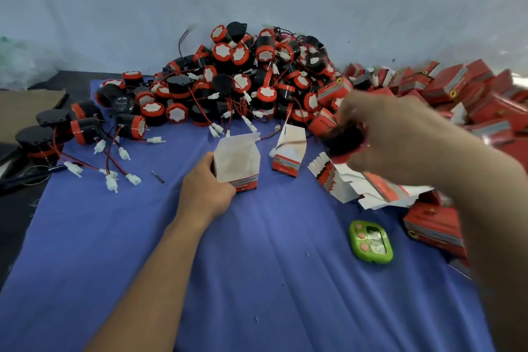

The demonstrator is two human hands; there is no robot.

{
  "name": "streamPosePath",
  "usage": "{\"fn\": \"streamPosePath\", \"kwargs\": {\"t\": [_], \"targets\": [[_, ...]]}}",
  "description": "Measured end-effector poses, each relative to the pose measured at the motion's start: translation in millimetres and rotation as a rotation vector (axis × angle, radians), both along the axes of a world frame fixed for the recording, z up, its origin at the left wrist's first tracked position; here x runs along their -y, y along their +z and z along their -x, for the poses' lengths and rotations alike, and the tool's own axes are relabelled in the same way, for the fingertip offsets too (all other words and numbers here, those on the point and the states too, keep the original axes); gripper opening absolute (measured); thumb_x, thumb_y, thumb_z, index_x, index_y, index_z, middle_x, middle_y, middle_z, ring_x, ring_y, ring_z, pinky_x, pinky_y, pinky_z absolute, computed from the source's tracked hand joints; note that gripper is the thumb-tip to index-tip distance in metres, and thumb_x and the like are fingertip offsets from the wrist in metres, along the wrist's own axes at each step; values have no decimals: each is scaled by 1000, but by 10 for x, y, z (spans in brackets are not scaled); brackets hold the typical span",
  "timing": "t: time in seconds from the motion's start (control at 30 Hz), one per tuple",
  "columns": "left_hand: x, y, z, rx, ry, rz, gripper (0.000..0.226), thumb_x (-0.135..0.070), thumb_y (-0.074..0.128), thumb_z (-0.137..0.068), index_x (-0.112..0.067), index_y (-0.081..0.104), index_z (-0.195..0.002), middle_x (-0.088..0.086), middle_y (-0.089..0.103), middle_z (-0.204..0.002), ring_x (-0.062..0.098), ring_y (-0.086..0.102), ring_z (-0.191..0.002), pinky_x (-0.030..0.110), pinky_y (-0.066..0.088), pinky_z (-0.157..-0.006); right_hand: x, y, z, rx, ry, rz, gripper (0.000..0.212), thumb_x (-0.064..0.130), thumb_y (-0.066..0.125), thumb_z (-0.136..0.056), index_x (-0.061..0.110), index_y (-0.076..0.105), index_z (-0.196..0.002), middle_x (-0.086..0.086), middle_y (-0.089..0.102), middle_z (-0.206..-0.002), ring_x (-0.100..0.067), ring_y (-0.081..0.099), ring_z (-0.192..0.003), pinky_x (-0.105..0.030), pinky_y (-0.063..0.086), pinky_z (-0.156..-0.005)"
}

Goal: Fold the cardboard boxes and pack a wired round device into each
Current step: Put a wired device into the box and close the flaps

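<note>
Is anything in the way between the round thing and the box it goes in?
Yes: a second box stands on the cloth between the round device in the right hand and the open box the left hand holds. Lifting over it would likely clear it.

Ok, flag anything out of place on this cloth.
A green timer lies on the blue cloth, unrelated to the packing. The loose open box leans askew, a wire crossing it. Nothing looks spilled or damaged.
</note>
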State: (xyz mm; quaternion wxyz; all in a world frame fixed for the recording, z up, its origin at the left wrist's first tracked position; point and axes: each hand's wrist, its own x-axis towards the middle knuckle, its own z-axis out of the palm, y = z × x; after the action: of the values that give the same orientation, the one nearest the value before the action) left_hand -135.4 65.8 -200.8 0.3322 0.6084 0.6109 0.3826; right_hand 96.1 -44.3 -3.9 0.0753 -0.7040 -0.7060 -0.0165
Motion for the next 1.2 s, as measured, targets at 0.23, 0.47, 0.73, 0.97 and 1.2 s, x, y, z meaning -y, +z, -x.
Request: {"fn": "streamPosePath", "kwargs": {"t": [0.23,0.47,0.73,0.97,1.2], "targets": [[-5,-12,-46,3,-41,-30,44,-9,74,-74,-35,60,-107,-22,65,-90,-5,58,-83,16,40,-59,-141,-888,743,329,379,42,25,11,56,-91,28,39,-97,3,58,-99,-24,51,-103,-34,26,-72],[-31,-6,-24,33,-58,-48,47,-20,83,-69,-41,58,-103,-28,63,-88,-12,57,-81,7,41,-54,-258,-1432,595,-543,369,155,62,6,65,-78,39,50,-128,22,64,-122,-1,55,-110,-21,48,-88],[-14,-2,-18,-8,-45,-42,46,-7,74,-72,-40,58,-100,-26,62,-85,-14,55,-74,5,41,-55,-147,-1700,451,-733,227,114,54,26,81,-76,45,53,-119,18,64,-110,-8,64,-92,-26,54,-79],[58,62,-38,13,-77,9,49,-2,63,-66,-46,60,-87,-31,68,-81,-13,60,-81,7,41,-47,-81,-1351,415,-1371,11,-443,37,17,68,-70,32,54,-101,-4,67,-82,-15,51,-68,-30,44,-61],[143,66,-191,-10,-227,-24,46,-8,65,-65,-38,65,-100,-26,69,-86,6,64,-79,21,49,-57,-29,-1230,594,-705,42,-773,46,34,73,-76,29,62,-120,15,64,-107,-2,60,-96,-14,47,-81]]}}
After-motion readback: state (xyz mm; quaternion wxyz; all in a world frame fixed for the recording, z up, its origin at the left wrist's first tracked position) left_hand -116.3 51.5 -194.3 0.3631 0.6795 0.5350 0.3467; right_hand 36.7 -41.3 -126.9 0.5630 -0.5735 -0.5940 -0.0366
